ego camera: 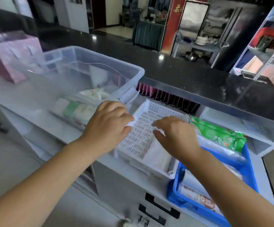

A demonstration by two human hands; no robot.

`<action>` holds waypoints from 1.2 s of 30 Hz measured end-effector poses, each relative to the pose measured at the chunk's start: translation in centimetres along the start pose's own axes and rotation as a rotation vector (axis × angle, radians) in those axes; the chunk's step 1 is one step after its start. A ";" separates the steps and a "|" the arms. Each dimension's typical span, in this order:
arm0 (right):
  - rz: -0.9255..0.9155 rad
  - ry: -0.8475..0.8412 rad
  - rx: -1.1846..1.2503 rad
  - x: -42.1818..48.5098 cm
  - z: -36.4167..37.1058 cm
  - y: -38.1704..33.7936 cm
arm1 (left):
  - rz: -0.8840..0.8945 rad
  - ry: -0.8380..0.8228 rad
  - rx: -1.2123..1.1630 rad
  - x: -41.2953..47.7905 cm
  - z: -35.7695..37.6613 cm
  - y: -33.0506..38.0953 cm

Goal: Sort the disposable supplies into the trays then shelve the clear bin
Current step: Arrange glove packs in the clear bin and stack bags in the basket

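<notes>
Left hand [107,126] curled on white tray [151,112] rim, tray running away-left, right hand [174,133] half-open above it, empty, clear bin [137,71] left, blue tray [247,171] right.

The red banner [176,22] at upper centre carries gold characters, too blurred to read. Print on the green packet [218,133] at right is illegible too.

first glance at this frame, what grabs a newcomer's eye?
Both hands meet over the white perforated tray at centre: left hand on its left rim, right hand above its floor. A clear bin of packets sits left; a blue tray with a green packet sits right.
</notes>
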State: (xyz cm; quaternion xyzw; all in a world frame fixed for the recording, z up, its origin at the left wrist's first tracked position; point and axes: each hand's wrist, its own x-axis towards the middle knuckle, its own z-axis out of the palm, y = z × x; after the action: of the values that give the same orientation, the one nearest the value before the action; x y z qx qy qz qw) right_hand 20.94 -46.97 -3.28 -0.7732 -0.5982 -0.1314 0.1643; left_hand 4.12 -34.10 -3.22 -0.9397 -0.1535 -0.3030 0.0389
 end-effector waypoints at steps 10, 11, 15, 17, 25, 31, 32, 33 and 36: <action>-0.188 0.145 0.102 15.2 1.8 -7.0 | -0.238 0.031 0.220 -0.1 -4.6 -14.9; -0.200 0.136 0.101 16.6 2.5 -7.2 | -0.253 0.010 0.224 0.0 -4.6 -16.3; -0.241 0.085 0.094 22.1 5.3 -8.0 | -0.270 -0.038 0.208 1.1 -4.6 -21.6; -0.255 0.049 0.080 24.6 6.6 -8.5 | -0.274 -0.049 0.210 1.5 -4.5 -24.3; -0.384 -0.158 -0.022 32.4 11.0 -11.1 | -0.224 -0.130 0.146 3.0 -2.9 -34.0; -0.397 -0.384 -0.232 37.0 15.9 -12.6 | -0.004 -0.242 0.134 6.5 -1.2 -41.7; -0.389 -0.424 -0.277 37.5 17.1 -12.7 | 0.046 -0.267 0.130 7.2 -0.9 -42.9; -0.372 -0.464 -0.329 38.0 18.3 -12.7 | 0.092 -0.290 0.119 7.9 -0.6 -44.1; -0.223 -0.630 -0.442 38.7 21.8 -12.3 | 0.199 -0.328 0.091 9.9 0.3 -47.3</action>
State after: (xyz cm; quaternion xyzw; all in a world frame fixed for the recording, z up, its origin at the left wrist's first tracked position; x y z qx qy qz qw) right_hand 18.84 -1.03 -6.51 -0.7228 -0.6568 -0.0305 -0.2129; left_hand -2.87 13.45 1.32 -0.9843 -0.0778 -0.1333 0.0857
